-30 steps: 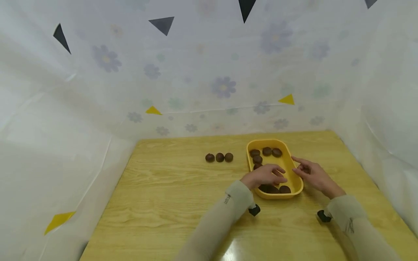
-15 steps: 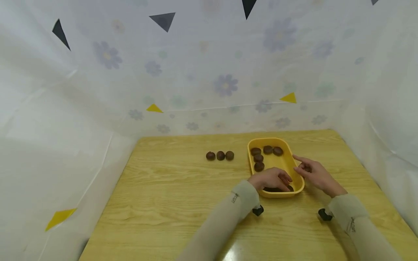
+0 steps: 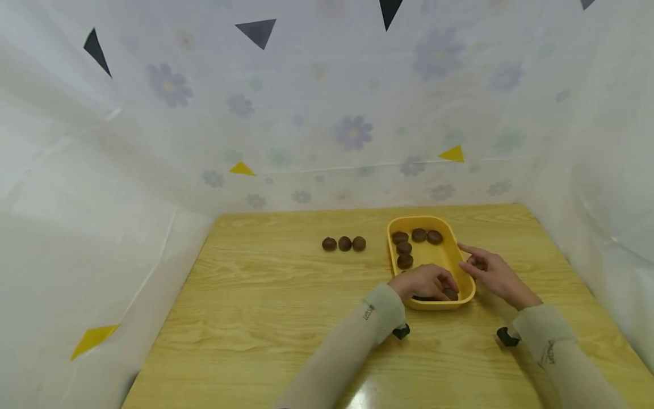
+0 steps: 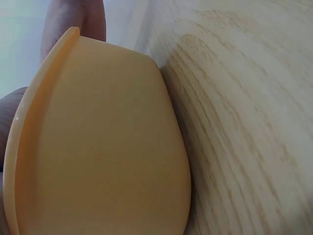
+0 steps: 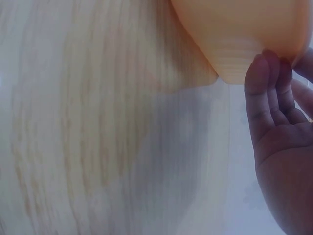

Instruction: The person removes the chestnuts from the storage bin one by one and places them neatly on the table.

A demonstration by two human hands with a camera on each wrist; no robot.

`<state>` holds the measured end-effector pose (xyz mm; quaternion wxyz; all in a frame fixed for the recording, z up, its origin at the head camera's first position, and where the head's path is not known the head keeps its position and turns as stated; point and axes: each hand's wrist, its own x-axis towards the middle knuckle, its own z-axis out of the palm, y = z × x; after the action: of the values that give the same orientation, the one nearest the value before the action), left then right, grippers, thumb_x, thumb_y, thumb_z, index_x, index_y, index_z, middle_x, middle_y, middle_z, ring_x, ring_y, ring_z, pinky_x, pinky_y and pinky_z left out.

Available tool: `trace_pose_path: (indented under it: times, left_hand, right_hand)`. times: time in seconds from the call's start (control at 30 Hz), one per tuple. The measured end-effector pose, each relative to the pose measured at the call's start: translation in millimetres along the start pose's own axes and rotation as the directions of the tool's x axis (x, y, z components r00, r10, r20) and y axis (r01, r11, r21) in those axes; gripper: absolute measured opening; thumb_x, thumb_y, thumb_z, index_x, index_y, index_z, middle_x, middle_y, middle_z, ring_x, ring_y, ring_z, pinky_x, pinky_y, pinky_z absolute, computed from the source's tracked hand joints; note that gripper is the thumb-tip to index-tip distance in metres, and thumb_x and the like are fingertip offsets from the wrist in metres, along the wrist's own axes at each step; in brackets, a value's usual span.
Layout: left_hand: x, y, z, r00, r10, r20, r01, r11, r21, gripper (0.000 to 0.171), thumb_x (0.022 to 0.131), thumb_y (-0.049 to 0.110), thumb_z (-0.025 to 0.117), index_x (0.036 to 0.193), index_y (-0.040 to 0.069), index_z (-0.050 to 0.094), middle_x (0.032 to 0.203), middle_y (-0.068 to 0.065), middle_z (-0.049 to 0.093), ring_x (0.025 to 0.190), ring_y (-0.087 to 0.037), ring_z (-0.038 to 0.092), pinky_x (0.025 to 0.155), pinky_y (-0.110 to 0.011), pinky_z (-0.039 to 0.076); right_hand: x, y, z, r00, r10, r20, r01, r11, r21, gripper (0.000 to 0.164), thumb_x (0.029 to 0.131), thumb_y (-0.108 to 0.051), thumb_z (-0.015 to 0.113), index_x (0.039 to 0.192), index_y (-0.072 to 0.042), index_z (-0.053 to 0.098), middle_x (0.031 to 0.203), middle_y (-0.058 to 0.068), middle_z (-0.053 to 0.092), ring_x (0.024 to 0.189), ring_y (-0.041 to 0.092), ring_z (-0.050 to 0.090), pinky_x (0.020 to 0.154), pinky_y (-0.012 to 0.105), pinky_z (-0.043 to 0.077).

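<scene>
A yellow tray [image 3: 439,267] stands on the wooden table, with several brown chestnuts [image 3: 405,261] along its left, far and near sides. Reaching over the left rim, my left hand [image 3: 424,280] has its fingertips around a chestnut [image 3: 451,294] near the close end. That hand covers part of the near row. My right hand [image 3: 495,275] holds the tray's right rim, thumb over the edge. In the right wrist view, the bent fingers [image 5: 260,93] touch the tray's outer wall [image 5: 239,39]. Mostly the tray's outside [image 4: 107,132] fills the left wrist view, hiding the left fingertips.
Three chestnuts [image 3: 344,243] lie in a row on the table [image 3: 265,295], left of the tray. White sheeting [image 3: 352,187] with printed flowers encloses the table behind and at both sides.
My left hand has moved right and toward me inside the tray, uncovering chestnuts on the left side, and its fingers have closed around one near the close end. The right hand stays at the rim.
</scene>
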<state>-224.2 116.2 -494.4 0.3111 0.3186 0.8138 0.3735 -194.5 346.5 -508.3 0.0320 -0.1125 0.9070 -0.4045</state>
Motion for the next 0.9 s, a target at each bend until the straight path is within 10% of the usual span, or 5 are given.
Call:
trace_pose_path:
  times: [0.9]
  left_hand:
    - [-7.7,-6.2,-4.4,0.984,0.141,-0.112,-0.169,0.942,-0.292,0.016,0.095,0.011,0.076,0.110,0.014,0.072,0.104,0.010,0.069,0.096,-0.002,0.068,0.083,-0.020,0.058]
  right_hand:
    - [0.3,-2.4,1.9,1.000,-0.002,0.002,0.002,1.000,-0.011,0.062,0.110,-0.028,0.055,0.160,0.001,0.034,0.100,0.012,0.066,0.078,0.007,0.062,0.065,0.029,0.050]
